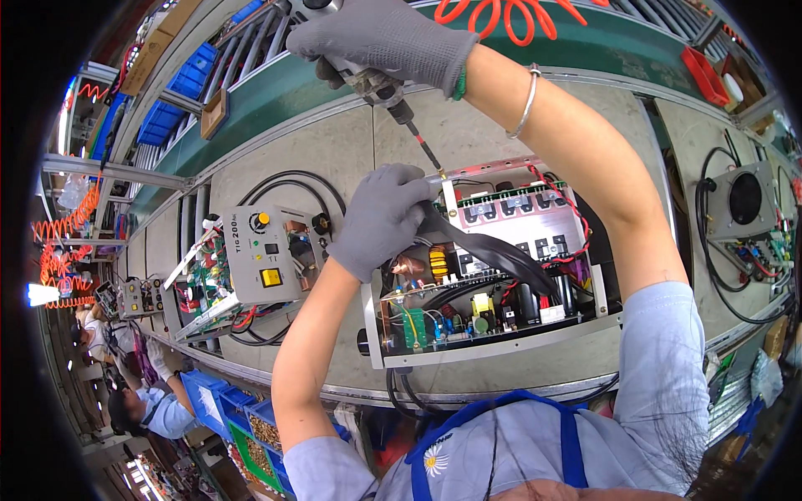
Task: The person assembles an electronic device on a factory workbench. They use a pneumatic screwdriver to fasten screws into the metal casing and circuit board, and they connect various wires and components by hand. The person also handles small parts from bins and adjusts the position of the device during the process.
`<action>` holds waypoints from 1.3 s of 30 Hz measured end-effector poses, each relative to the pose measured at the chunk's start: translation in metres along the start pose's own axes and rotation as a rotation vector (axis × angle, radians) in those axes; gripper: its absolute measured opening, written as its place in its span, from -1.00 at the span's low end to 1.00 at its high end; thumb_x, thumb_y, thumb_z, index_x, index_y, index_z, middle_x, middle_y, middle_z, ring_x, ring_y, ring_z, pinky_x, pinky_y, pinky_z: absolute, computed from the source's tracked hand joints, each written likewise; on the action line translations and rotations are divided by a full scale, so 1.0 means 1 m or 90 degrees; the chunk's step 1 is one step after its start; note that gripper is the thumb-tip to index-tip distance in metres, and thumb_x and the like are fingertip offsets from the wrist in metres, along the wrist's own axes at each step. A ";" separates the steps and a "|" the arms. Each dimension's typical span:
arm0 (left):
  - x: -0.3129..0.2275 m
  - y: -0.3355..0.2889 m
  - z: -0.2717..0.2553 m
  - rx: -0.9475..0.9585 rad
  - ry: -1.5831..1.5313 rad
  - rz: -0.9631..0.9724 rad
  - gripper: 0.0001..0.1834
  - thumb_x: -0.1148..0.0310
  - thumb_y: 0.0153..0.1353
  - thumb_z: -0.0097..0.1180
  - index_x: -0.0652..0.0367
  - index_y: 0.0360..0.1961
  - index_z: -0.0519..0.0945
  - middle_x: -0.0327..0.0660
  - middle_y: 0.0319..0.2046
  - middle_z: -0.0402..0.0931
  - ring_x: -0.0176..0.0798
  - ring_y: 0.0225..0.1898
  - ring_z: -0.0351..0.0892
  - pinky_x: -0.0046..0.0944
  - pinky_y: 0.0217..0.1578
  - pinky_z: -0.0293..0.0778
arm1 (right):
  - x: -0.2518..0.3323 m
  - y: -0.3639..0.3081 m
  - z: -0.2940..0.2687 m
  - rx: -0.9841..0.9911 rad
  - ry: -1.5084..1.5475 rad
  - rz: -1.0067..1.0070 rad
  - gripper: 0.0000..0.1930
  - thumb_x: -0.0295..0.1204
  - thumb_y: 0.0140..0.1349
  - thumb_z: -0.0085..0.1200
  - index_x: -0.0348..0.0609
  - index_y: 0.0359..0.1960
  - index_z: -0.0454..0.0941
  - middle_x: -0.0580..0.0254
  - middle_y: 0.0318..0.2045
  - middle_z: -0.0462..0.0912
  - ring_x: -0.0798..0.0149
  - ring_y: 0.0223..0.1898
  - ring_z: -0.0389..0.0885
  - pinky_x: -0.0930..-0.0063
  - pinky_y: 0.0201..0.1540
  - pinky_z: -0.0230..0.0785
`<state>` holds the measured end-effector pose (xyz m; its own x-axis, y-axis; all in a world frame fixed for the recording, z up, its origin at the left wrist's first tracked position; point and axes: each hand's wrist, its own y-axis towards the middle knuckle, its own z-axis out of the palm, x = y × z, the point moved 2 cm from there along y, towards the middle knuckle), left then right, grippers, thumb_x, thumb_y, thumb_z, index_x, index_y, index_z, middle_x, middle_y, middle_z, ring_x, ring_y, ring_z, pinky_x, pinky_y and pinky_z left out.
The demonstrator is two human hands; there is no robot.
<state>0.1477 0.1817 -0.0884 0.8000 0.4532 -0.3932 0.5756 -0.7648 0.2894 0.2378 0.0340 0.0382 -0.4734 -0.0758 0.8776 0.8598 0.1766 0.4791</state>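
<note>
My gloved right hand (380,42) is wrapped round a power screwdriver (380,90) above the far side of the bench. Its long bit slants down to a screw point on the far rail (493,167) of an uncovered welding machine, next to a white upright strip (449,199). My gloved left hand (380,219) is closed at the machine's left end, gripping a black-sleeved cable bundle (510,255). The bundle runs across the machine to a white connector (552,314). Circuit boards, a yellow coil (439,264) and red wires fill the chassis. My left fingertips are partly hidden.
On the left stands another open machine with a grey front panel (266,255) and black cables. A further unit (739,200) sits at the right. Blue parts bins (209,405) lie lower left, near co-workers. Coiled orange air hose (510,17) hangs at the top.
</note>
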 end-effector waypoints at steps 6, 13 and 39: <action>0.001 -0.001 0.001 0.005 0.007 -0.001 -0.63 0.59 -0.14 0.18 0.05 -0.22 0.60 -0.16 -0.15 0.55 0.03 -0.08 0.50 -0.03 -0.05 0.43 | -0.005 -0.002 -0.005 0.006 0.063 0.103 -0.88 -0.44 0.09 0.10 -0.24 -0.41 0.49 0.28 -0.59 0.53 0.41 -0.61 0.52 0.46 -0.53 0.39; 0.002 0.001 0.002 0.017 0.016 -0.003 -0.63 0.58 -0.12 0.18 0.05 -0.21 0.60 -0.16 -0.15 0.55 0.03 -0.08 0.50 -0.02 -0.04 0.42 | 0.000 -0.005 0.001 -0.026 0.021 0.090 -0.87 -0.43 0.08 0.12 -0.21 -0.42 0.47 0.32 -0.59 0.52 0.43 -0.57 0.52 0.47 -0.47 0.40; 0.004 -0.006 0.007 -0.031 0.015 -0.002 -0.67 0.59 -0.15 0.24 0.06 -0.27 0.62 -0.14 -0.18 0.58 0.01 -0.08 0.53 -0.06 -0.06 0.45 | 0.088 -0.044 -0.059 0.049 -0.409 -0.076 -0.65 -0.41 0.02 0.14 -0.20 -0.11 0.54 0.05 -0.36 0.66 0.25 -0.32 0.62 0.35 -0.18 0.45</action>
<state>0.1461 0.1851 -0.0974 0.8018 0.4667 -0.3731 0.5850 -0.7403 0.3311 0.1697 -0.0382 0.0958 -0.6053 0.4974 0.6215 0.7894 0.2744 0.5492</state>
